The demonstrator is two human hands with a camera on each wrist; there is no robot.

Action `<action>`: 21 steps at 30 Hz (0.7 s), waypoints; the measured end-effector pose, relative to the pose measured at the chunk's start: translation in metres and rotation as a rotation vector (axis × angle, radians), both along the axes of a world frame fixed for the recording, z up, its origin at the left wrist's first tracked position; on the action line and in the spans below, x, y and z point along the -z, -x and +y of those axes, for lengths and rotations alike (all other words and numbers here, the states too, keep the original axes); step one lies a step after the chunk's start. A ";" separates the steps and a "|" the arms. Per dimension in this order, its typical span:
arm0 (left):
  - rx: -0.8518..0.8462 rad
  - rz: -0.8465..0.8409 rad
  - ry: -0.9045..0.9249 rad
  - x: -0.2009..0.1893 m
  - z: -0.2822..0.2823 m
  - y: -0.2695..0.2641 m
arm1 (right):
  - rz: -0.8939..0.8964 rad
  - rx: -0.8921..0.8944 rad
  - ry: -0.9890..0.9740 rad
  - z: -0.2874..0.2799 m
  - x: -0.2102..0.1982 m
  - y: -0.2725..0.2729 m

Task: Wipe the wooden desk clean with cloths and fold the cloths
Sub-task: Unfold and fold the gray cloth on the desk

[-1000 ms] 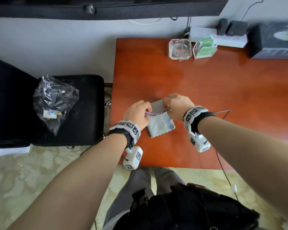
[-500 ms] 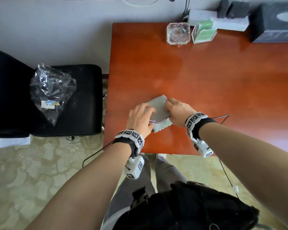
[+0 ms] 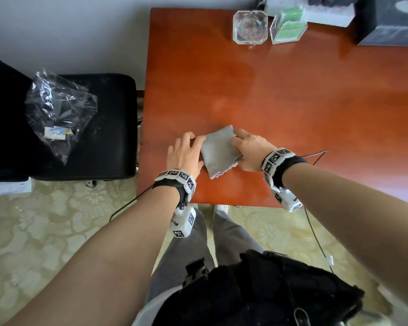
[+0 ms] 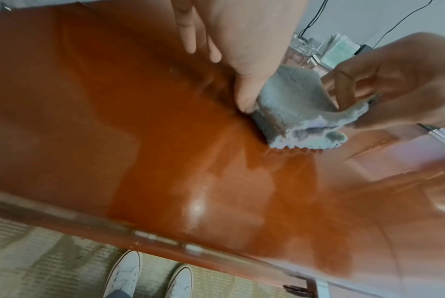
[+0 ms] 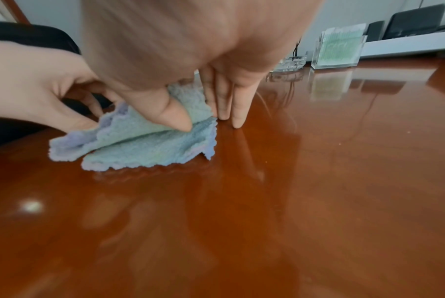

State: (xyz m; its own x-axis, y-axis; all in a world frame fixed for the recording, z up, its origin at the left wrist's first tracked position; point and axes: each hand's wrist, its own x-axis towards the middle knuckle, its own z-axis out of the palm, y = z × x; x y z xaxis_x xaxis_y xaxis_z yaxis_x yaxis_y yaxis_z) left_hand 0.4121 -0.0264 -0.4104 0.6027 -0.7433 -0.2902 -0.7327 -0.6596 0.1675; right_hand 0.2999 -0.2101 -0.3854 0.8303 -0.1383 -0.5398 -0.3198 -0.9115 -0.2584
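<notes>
Wooden desk [image 3: 280, 118] carries the folded cloth [image 3: 219, 151] near its front-left edge, between your two hands. Cloth is grey on top, lilac layers showing at the open near edge, stacked several layers thick.

Your left hand [image 3: 185, 154] sits on the cloth's left side: fingers loosely spread on the desk, thumb against the folded edge. Left wrist view shows that thumb pressed at the fold, no pinch visible.

Your right hand [image 3: 247, 149] is on the right side: thumb pressed down on the top layer, fingers [image 5: 231, 104] straight and together, tips touching the desk just beside the cloth's right edge.

Versus half a second ago: the top flap was raised between your hands, now it lies flat; the cloth reads as a compact square, and your left hand has slid off its top to the side.
</notes>
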 end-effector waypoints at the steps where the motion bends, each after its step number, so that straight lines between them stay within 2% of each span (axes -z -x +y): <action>1: 0.001 -0.001 -0.002 0.001 0.001 0.000 | 0.000 -0.001 0.004 0.000 0.000 0.000; 8: 0.012 0.015 -0.017 -0.009 -0.002 0.000 | -0.018 -0.009 -0.002 -0.002 -0.001 -0.002; 10: 0.034 0.000 0.045 -0.017 -0.007 0.004 | -0.018 0.037 -0.032 -0.006 0.000 0.000; 13: 0.122 0.041 0.125 -0.023 -0.022 0.024 | -0.139 0.153 -0.049 -0.017 0.006 0.005; 16: 0.167 0.138 -0.017 -0.008 -0.034 0.049 | -0.140 0.166 0.054 -0.023 0.011 0.005; 18: 0.160 0.171 -0.168 0.006 -0.037 0.060 | -0.062 0.174 0.101 -0.021 0.014 0.006; 21: 0.208 0.152 -0.243 0.017 -0.037 0.058 | 0.048 0.187 0.112 -0.018 0.019 0.013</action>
State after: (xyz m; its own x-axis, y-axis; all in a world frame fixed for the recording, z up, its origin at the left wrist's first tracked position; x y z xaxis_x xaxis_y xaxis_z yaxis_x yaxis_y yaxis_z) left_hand 0.3537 -0.0632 -0.4273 0.3822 -0.7438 -0.5484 -0.8341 -0.5331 0.1418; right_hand 0.2874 -0.2277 -0.4039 0.7582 -0.3490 -0.5507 -0.4958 -0.8572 -0.1394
